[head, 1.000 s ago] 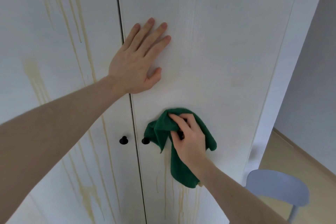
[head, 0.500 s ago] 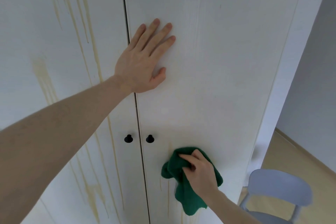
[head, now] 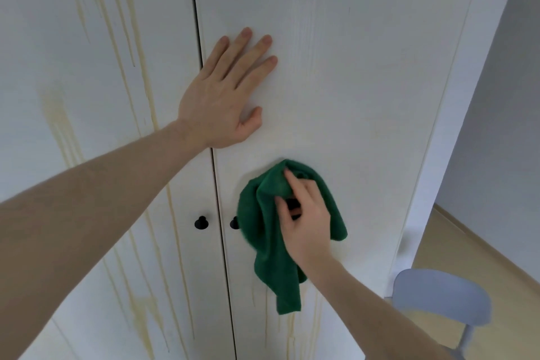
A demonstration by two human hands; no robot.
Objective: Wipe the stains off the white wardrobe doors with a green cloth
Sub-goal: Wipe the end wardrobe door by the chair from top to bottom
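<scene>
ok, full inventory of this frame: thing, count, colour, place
wardrobe doors: 2, white, filling the view
stains: many streaks, yellowish, mostly on the left door, a few low on the right door
knobs: 2, black, either side of the door gap; right one partly behind the cloth
green cloth: 1, green, against the right door
chair: 1, pale blue-grey, lower right
floor: light wood, right edge
hands: left hand flat across the door gap; right hand grips the cloth

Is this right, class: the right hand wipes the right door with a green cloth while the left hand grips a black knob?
Not quite. In the head view the left hand lies flat on the right door, well above the black knob. The right hand does wipe with the green cloth.
</scene>
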